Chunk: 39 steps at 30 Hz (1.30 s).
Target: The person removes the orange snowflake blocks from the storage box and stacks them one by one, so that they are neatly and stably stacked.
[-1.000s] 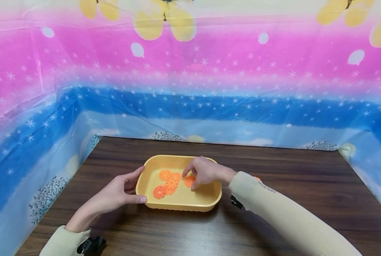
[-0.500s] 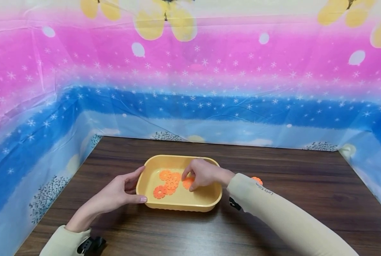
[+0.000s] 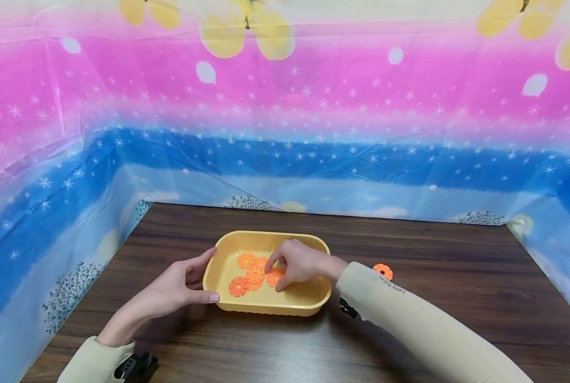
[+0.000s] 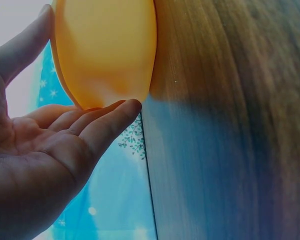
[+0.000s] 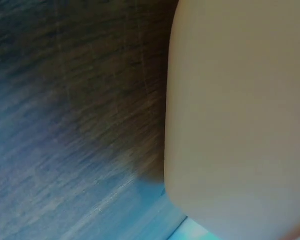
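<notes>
A yellow plastic basin [image 3: 285, 308] sits on the table with several flat orange flower-shaped discs [image 3: 238, 286] grouped at its left inside, some overlapping. My left hand [image 3: 172, 290] holds the basin's left end, thumb at the near corner and fingers along the side. The left wrist view shows that hand [image 4: 55, 145] with fingertips against the basin wall [image 4: 107, 45]. Inside the basin, my right hand [image 3: 301, 263] has thumb and index finger around one orange disc [image 3: 273, 277], close beside the group. In the right wrist view only the basin's outer wall [image 5: 235, 110] shows; the hand is hidden.
One more orange disc [image 3: 383, 271] lies on the dark wooden table [image 3: 433, 255], right of the basin beside my right sleeve [image 3: 399, 298]. A patterned cloth [image 3: 337, 175] in pink and blue hangs along the table's back and sides.
My right hand has moved left inside the basin, and the orange disc between its fingers has shifted left towards the group. The left hand and basin stay put. More of the table disc shows.
</notes>
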### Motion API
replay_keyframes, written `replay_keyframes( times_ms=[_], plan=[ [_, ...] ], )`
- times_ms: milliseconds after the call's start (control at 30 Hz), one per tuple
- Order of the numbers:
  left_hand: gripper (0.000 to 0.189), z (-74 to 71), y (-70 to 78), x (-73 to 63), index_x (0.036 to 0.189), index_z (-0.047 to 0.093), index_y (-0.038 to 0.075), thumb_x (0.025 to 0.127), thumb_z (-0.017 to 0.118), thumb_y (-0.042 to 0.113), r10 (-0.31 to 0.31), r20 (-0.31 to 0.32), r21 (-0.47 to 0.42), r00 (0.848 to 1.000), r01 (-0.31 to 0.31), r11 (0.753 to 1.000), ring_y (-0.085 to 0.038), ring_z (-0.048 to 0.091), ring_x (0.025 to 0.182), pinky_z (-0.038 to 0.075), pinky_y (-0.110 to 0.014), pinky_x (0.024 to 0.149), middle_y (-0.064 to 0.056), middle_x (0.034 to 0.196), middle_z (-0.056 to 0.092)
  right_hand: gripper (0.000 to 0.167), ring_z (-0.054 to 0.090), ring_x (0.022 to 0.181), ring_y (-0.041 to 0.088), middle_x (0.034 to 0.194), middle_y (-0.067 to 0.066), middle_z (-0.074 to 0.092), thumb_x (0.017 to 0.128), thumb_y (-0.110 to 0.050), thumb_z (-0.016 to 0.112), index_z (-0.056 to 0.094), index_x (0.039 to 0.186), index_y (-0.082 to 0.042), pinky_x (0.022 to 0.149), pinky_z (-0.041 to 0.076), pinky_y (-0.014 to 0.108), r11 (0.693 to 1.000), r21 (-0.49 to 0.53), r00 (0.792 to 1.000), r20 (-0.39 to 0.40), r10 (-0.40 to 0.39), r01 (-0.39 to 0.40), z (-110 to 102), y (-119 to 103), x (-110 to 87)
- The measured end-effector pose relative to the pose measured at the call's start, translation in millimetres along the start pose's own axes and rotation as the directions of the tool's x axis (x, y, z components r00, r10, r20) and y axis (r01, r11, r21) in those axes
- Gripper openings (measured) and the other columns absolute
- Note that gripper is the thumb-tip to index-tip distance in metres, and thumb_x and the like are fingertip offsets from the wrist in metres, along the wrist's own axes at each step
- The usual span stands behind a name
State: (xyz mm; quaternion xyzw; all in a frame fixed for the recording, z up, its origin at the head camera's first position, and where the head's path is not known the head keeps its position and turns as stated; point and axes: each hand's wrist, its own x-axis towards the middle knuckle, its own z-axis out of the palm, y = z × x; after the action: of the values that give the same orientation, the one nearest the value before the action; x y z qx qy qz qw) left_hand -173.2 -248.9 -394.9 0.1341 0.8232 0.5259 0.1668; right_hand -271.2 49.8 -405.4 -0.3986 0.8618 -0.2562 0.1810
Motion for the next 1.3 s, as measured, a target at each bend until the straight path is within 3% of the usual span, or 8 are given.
replay_keyframes(
  times_ms=[100,200,333,533,833,1300],
  plan=[
    [0.105,0.5,0.3,0.0,0.166,0.018,0.001,0.088,0.086,0.017,0.000,-0.002,0.007,1.000,0.000,1.000,-0.044,0.049,0.140,0.059,-0.036,0.096,-0.030,0.164,0.031,0.034,0.041,0.059,0.010,0.064,0.000,0.052,0.076,-0.008,0.094,0.082,0.107,-0.010,0.059,0.035,0.021,1.000,0.012,1.000,-0.003,-0.022,0.022,-1.4,2.2,-0.4],
    [0.104,0.7,0.8,0.1,0.166,0.018,0.001,0.088,0.086,0.017,0.005,-0.001,0.012,1.000,-0.005,1.000,-0.044,0.050,0.140,0.059,-0.036,0.096,-0.030,0.164,0.031,0.036,0.054,0.073,0.013,0.080,0.002,0.066,0.075,-0.005,0.093,0.081,0.108,-0.009,0.067,0.044,0.021,0.999,0.008,0.999,-0.005,-0.045,0.045,-2.3,4.1,-0.1],
    [0.104,0.6,0.6,0.3,0.166,0.017,0.001,0.089,0.085,0.015,0.013,0.003,0.005,1.000,-0.013,1.000,-0.044,0.050,0.140,0.059,-0.036,0.096,-0.030,0.164,0.031,0.038,0.062,0.090,0.020,0.096,0.002,0.073,0.074,-0.002,0.092,0.081,0.110,-0.007,0.077,0.050,0.023,0.999,0.001,0.999,0.006,-0.053,0.053,-3.5,4.7,-0.7],
    [0.104,0.3,0.9,-0.1,0.166,0.016,0.000,0.089,0.085,0.014,0.036,0.017,-0.011,0.999,-0.036,0.999,-0.044,0.052,0.138,0.060,-0.036,0.095,-0.032,0.163,0.031,0.038,0.062,0.091,0.022,0.097,0.003,0.072,0.075,0.001,0.091,0.080,0.111,-0.006,0.076,0.050,0.024,0.999,0.005,0.999,0.017,-0.033,0.033,-5.2,3.3,-2.7],
    [0.104,0.5,0.0,1.0,0.166,0.018,0.000,0.089,0.086,0.016,0.021,-0.002,0.019,1.000,-0.021,1.000,-0.044,0.049,0.140,0.059,-0.037,0.096,-0.030,0.164,0.030,0.035,0.062,0.091,0.025,0.094,0.004,0.071,0.075,0.003,0.090,0.080,0.107,-0.006,0.076,0.050,0.023,1.000,0.020,1.000,0.003,-0.014,0.014,-4.7,3.6,-3.7],
    [0.105,0.6,-0.2,0.6,0.166,0.016,0.000,0.089,0.085,0.014,0.033,0.015,-0.019,0.999,-0.032,0.999,-0.043,0.053,0.138,0.059,-0.036,0.095,-0.031,0.163,0.032,0.032,0.059,0.087,0.021,0.092,0.005,0.068,0.075,0.001,0.091,0.076,0.102,-0.009,0.076,0.049,0.025,1.000,0.015,1.000,0.001,0.003,-0.003,-2.6,3.2,-3.5]
  ],
)
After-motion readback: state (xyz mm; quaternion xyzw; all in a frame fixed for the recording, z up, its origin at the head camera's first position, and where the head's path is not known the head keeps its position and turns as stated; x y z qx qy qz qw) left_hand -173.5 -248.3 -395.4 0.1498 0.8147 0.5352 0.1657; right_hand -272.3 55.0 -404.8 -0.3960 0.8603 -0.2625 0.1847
